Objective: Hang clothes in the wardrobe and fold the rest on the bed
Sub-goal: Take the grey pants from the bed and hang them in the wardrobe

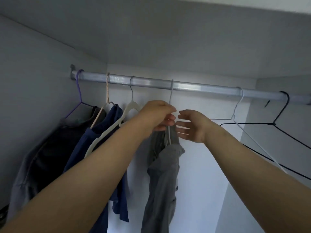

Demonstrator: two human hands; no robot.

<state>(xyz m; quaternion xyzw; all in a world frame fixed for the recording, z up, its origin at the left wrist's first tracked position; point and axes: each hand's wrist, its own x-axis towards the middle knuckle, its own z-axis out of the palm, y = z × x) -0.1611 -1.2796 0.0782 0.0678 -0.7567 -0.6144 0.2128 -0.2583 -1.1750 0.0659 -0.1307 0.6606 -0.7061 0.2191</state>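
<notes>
The view looks up into the wardrobe, where a metal rail [193, 87] runs from the left wall to the right edge. The grey wire hanger [171, 95] has its hook over the rail, about in the middle. The grey garment [163, 174] is on this hanger and falls down in long folds in front of the white back wall [202, 165].

The left hand [158, 115] is raised to the neck of the grey wire hanger, just under the rail. Its fingers are curled and pinch the wire at the place where the top of the garment begins. The right hand [191, 127] is just beside it on the right side. It is released, the fingers are loosely straight and point toward the garment. I cannot tell if the fingertips touch the cloth.

On the left part of the rail three other hangers are close together. The purple hanger [79, 96] carries a dark garment [50, 148], the beige hanger [107, 93] carries a blue garment [101, 132], and a white plastic hanger [131, 106] is between the blue garment and the left forearm. On the right part of the rail a white wire hanger [233, 117] and a black wire hanger [274, 123] hang near each other, well apart from the grey garment
</notes>
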